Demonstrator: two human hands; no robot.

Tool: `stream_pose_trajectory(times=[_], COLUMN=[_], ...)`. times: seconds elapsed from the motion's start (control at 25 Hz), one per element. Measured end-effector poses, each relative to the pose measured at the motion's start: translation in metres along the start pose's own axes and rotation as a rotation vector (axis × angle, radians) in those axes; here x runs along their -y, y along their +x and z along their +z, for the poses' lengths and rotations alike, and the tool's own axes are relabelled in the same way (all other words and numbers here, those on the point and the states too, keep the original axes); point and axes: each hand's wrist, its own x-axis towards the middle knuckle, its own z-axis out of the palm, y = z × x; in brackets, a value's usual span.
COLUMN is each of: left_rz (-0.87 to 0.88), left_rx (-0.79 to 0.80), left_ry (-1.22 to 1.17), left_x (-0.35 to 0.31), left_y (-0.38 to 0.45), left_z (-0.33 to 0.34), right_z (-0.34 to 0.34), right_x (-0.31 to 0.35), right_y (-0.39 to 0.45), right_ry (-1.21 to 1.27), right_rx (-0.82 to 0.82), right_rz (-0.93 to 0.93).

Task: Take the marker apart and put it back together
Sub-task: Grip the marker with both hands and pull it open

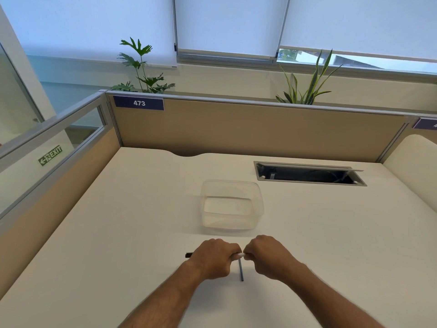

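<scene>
My left hand (214,258) is closed around the marker (237,255), a white barrel whose black end pokes out to the left of the fist. My right hand (267,255) pinches the barrel's right end, and the two hands almost touch. A thin dark grey-blue rod (241,269), which looks like the marker's inner ink tube, lies on the white desk (118,233) just below the gap between my hands. Most of the barrel is hidden inside my fingers.
A clear plastic container (231,204) stands on the desk just beyond my hands. An open cable tray slot (309,174) sits at the back right. Tan partition walls (236,129) close off the desk at the back and left.
</scene>
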Motion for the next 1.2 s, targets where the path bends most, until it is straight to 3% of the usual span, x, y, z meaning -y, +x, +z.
stream_pose_trajectory(times=[0.32, 0.48, 0.6, 1.2], left_rz=[-0.023, -0.023, -0.025, -0.063], left_rx=[0.003, -0.006, -0.001, 0.078], left_ry=[-0.057, -0.059, -0.058, -0.144], left_x=[0.003, 0.004, 0.004, -0.001], left_y=[0.003, 0.003, 0.003, 0.002], left_z=[0.000, -0.003, -0.005, -0.009], right_z=[-0.007, -0.009, -0.005, -0.002], right_x=[0.006, 0.000, 0.000, 0.001], right_y=[-0.001, -0.002, 0.001, -0.005], right_ry=[0.044, 0.147, 0.068, -0.139], right_rx=[-0.135, -0.011, 0.061, -0.126], right_rz=[0.076, 0.041, -0.022, -0.097])
